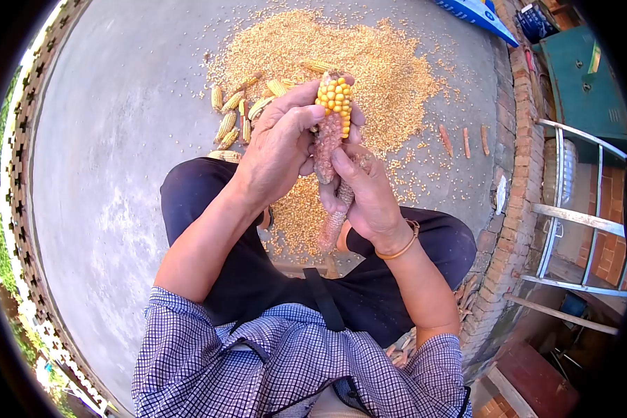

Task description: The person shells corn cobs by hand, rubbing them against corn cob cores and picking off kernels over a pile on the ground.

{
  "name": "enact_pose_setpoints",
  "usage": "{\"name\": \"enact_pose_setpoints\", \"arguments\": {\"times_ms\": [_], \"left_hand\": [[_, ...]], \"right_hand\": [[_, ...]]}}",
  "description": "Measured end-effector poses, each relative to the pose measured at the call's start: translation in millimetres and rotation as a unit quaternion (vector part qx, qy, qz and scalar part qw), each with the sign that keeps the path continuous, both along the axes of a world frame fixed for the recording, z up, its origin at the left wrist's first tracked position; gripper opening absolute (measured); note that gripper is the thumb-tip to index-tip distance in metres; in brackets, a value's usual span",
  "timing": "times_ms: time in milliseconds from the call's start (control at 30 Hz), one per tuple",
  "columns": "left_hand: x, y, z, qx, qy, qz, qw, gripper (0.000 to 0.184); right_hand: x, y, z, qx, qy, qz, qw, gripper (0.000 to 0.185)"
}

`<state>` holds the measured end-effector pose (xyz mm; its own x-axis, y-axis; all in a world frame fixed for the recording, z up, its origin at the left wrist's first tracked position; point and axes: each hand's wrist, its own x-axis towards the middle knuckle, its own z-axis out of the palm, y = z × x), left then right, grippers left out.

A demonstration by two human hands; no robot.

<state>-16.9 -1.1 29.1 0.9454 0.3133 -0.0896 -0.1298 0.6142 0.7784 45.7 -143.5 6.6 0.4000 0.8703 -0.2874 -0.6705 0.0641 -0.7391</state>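
Note:
My left hand (275,150) is wrapped round a partly shelled corn cob (331,129), its thumb near the yellow kernels that remain at the top end. Below those kernels the cob is bare and pinkish. My right hand (373,195) grips a second, bare cob (336,216), which slants down toward my lap and lies against the first one. The right thumb presses on the partly shelled cob. Loose kernels (376,63) form a wide pile beyond my hands, and more lie between my legs.
Several unshelled ears (226,125) lie left of the pile. Thin bare cobs (446,141) rest on the concrete floor (104,174) at the right. A low brick edge (512,195), a metal ladder (585,217) and a green cabinet (582,83) stand farther right. A blue object (477,17) is at the top.

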Motion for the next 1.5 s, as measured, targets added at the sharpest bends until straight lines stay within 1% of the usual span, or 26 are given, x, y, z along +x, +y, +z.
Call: {"name": "enact_pose_setpoints", "arguments": {"times_ms": [133,233,333,433,533,633,733,833,933,1033,1133,1167,1233,1367,1467,1500], "left_hand": [[1.3,-2.0,1.4,0.018,0.027,0.006,0.999,0.051],[2.6,-4.5,-1.1,-0.011,0.036,0.025,0.999,0.050],[0.2,2.9,-1.9,-0.031,0.013,-0.007,0.999,0.049],[-0.3,4.7,-1.5,-0.048,0.007,-0.014,0.999,0.043],[1.3,6.1,-6.5,-0.053,-0.021,-0.025,0.998,0.044],[2.1,3.4,-6.4,-0.063,-0.016,-0.008,0.998,0.050],[2.5,1.9,-8.3,-0.030,0.001,-0.007,1.000,0.053],[4.2,7.5,-9.4,-0.024,-0.040,-0.036,0.998,0.054],[7.4,2.4,-4.1,-0.039,-0.031,-0.027,0.998,0.054],[10.5,-0.6,-6.8,0.001,-0.004,0.000,1.000,0.043],[9.5,-3.8,-17.5,0.079,0.024,-0.006,0.997,0.041],[6.9,-5.7,-21.0,0.116,0.026,0.002,0.993,0.045],[7.9,-7.3,-19.0,0.087,0.015,0.004,0.996,0.044],[10.2,-5.3,-14.0,-0.001,-0.011,0.013,1.000,0.037],[9.1,1.2,-13.1,-0.068,-0.044,-0.035,0.996,0.037],[9.7,2.1,-15.6,-0.065,-0.048,-0.042,0.996,0.039]], "right_hand": [[-4.1,2.7,-8.0,-0.020,-0.007,-0.025,0.999,0.023],[-8.1,7.0,-9.7,-0.026,-0.012,-0.067,0.997,0.021],[-8.6,7.8,-14.8,-0.031,-0.036,-0.074,0.996,0.020],[-11.0,9.0,-12.1,-0.036,-0.045,-0.087,0.995,0.019],[-12.9,8.4,-11.2,-0.051,-0.052,-0.099,0.992,0.019],[-13.4,7.8,-8.1,-0.064,-0.059,-0.103,0.991,0.019],[-14.2,8.0,-10.7,-0.055,-0.057,-0.119,0.990,0.019],[-11.1,6.4,-2.4,-0.063,-0.055,-0.092,0.992,0.020],[-9.5,5.5,-7.3,-0.031,-0.033,-0.111,0.993,0.020],[-8.2,2.2,-7.9,-0.062,-0.083,-0.130,0.986,0.017],[-11.1,3.9,-0.5,-0.105,-0.182,-0.179,0.961,0.018],[-11.3,4.6,-0.8,-0.101,-0.212,-0.187,0.954,0.020],[-11.6,4.7,-1.1,-0.093,-0.272,-0.200,0.937,0.025],[-10.4,0.9,10.5,-0.090,-0.295,-0.164,0.937,0.027],[-9.7,-0.6,8.1,-0.077,-0.308,-0.149,0.936,0.028],[-10.4,-0.1,9.7,-0.069,-0.293,-0.151,0.942,0.028]]}}
